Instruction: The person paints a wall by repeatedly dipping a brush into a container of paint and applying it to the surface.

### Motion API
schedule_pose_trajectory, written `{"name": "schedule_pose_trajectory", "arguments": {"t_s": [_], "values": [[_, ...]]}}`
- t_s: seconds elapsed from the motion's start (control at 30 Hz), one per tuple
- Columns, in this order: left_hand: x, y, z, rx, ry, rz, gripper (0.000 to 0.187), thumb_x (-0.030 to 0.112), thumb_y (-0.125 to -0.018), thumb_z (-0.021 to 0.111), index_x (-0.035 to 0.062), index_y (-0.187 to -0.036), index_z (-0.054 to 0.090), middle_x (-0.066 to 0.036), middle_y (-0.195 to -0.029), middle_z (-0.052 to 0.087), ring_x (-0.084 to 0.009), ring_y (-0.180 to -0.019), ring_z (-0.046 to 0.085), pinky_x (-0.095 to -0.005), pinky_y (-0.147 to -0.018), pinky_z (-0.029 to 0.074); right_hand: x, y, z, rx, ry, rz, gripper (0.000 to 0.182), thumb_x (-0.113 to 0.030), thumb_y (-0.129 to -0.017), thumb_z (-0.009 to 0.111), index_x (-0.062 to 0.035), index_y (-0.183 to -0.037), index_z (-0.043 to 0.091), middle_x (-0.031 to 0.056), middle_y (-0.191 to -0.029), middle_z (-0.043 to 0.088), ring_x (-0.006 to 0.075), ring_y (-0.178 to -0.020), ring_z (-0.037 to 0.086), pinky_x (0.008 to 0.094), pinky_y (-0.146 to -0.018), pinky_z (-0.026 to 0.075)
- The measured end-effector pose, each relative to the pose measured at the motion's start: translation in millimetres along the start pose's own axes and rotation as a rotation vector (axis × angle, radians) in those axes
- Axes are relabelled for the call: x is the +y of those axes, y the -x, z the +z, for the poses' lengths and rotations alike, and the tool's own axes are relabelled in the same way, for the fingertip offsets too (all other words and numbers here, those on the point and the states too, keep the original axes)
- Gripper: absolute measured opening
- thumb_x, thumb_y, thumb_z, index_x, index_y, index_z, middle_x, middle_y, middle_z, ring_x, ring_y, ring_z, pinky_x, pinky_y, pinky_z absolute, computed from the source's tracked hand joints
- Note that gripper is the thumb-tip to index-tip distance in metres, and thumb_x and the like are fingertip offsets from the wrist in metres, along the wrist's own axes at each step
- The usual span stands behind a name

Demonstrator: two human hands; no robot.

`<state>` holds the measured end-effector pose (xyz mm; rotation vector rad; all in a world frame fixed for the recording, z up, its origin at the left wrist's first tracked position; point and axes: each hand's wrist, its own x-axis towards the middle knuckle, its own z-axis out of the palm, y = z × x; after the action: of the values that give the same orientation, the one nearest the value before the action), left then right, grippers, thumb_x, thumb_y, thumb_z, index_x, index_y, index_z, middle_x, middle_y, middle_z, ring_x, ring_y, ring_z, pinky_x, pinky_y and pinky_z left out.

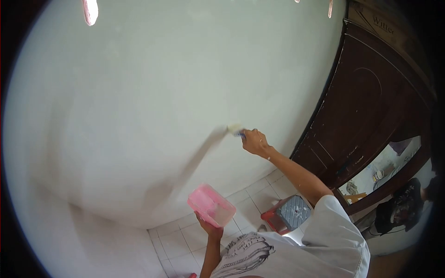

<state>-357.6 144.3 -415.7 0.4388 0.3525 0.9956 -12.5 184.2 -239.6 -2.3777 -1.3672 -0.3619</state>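
My right hand (255, 141) is closed around the handle of a paint brush (235, 129), whose pale bristles are at the white wall (153, 92); the brush is slightly blurred. Lower down, my left hand (209, 228) holds a pink plastic container (212, 205) from below, tilted so its inside shows. Some pale material lies inside the container. A shadow of the arm and brush falls on the wall to the left.
A red stool with a grey top (295, 213) stands on the tiled floor (174, 243). At the right is a dark wooden cabinet (347, 102) with a mirror (384, 171), a cardboard box (382, 21) above it. Dark cloth (402, 206) hangs at the lower right.
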Motion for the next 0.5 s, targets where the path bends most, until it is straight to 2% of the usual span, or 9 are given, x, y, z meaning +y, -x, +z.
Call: {"name": "schedule_pose_trajectory", "arguments": {"t_s": [0.07,0.13,0.17,0.2,0.3,0.33,0.4,0.47,0.5], "values": [[4.4,2.8,11.7,0.042,0.014,-0.003,0.067,0.063,-0.102,0.036,0.0195,-0.153,0.032,-0.003,-0.148,0.044,-0.0251,-0.136,0.044,-0.0456,-0.114,0.038,28.7,6.8,22.5,-0.118,-0.034,-0.127,0.031,-0.017,-0.088,0.061,-0.0086,-0.117,0.068,0.0193,-0.081,0.071,0.0445,-0.070,0.066,0.0515,-0.073,0.056],[1.6,-4.2,14.9,0.066,0.042,0.011,0.067,0.063,-0.102,0.037,0.0199,-0.153,0.033,-0.003,-0.147,0.045,-0.0253,-0.135,0.045,-0.0456,-0.113,0.038,6.9,-30.2,-50.5,0.092,-0.095,-0.082,0.025,-0.021,-0.086,0.063,-0.0107,-0.107,0.072,0.0175,-0.075,0.070,0.0431,-0.075,0.068,0.0524,-0.085,0.054],[-2.3,-6.7,7.3,0.024,-0.007,0.053,0.067,0.063,-0.102,0.037,0.0199,-0.153,0.033,-0.003,-0.146,0.046,-0.0254,-0.135,0.046,-0.0458,-0.113,0.039,-11.9,-52.1,-111.8,0.083,-0.148,-0.039,0.023,-0.020,-0.086,0.063,-0.0122,-0.106,0.073,0.0178,-0.070,0.068,0.0413,-0.075,0.067,0.0516,-0.085,0.053],[-6.5,-6.7,3.9,-0.019,-0.057,0.092,0.067,0.063,-0.101,0.036,0.0199,-0.153,0.033,-0.003,-0.146,0.046,-0.0255,-0.134,0.046,-0.0460,-0.113,0.039,-23.4,-70.7,-160.6,0.142,-0.099,-0.072,0.024,-0.020,-0.087,0.059,-0.0073,-0.103,0.071,0.0214,-0.089,0.071,0.0432,-0.091,0.066,0.0519,-0.083,0.055],[-2.1,-1.4,21.8,0.041,-0.021,0.007,0.069,0.064,-0.101,0.036,0.0193,-0.153,0.032,-0.003,-0.147,0.045,-0.0252,-0.135,0.046,-0.0460,-0.113,0.039,-69.2,-76.9,-273.3,0.492,-0.196,-0.168,0.023,-0.018,-0.091,0.058,-0.0079,-0.107,0.070,0.0196,-0.076,0.070,0.0415,-0.075,0.067,0.0504,-0.069,0.055],[-2.1,-3.8,22.6,0.047,-0.023,0.019,0.069,0.064,-0.101,0.036,0.0193,-0.153,0.032,-0.003,-0.147,0.045,-0.0252,-0.135,0.046,-0.0460,-0.113,0.039,-69.8,-85.2,-281.4,0.624,-0.193,-0.229,0.024,-0.017,-0.092,0.058,-0.0088,-0.111,0.069,0.0187,-0.072,0.069,0.0399,-0.070,0.068,0.0481,-0.065,0.055],[-11.1,-7.2,22.1,0.092,-0.014,0.032,0.068,0.063,-0.102,0.035,0.0190,-0.154,0.031,-0.003,-0.148,0.044,-0.0255,-0.136,0.044,-0.0465,-0.113,0.038,-61.2,-87.2,-277.5,0.500,-0.151,-0.180,0.030,-0.018,-0.093,0.058,-0.0108,-0.121,0.066,0.0189,-0.074,0.069,0.0397,-0.067,0.067,0.0480,-0.065,0.055],[-11.7,-5.2,35.1,0.051,-0.019,0.087,0.067,0.062,-0.103,0.034,0.0191,-0.154,0.031,-0.003,-0.148,0.044,-0.0253,-0.137,0.044,-0.0467,-0.113,0.039,-30.6,-96.1,-192.6,0.572,-0.048,-0.247,0.040,-0.017,-0.093,0.058,-0.0107,-0.133,0.059,0.0194,-0.074,0.068,0.0387,-0.062,0.066,0.0481,-0.062,0.055],[-14.0,-6.3,44.1,-0.003,-0.025,0.134,0.066,0.062,-0.103,0.033,0.0191,-0.154,0.030,-0.003,-0.148,0.044,-0.0252,-0.137,0.043,-0.0468,-0.114,0.039,-20.5,-88.7,-148.2,0.540,-0.036,-0.186,0.043,-0.017,-0.093,0.058,-0.0097,-0.135,0.056,0.0196,-0.074,0.068,0.0384,-0.061,0.066,0.0486,-0.060,0.055]]}}
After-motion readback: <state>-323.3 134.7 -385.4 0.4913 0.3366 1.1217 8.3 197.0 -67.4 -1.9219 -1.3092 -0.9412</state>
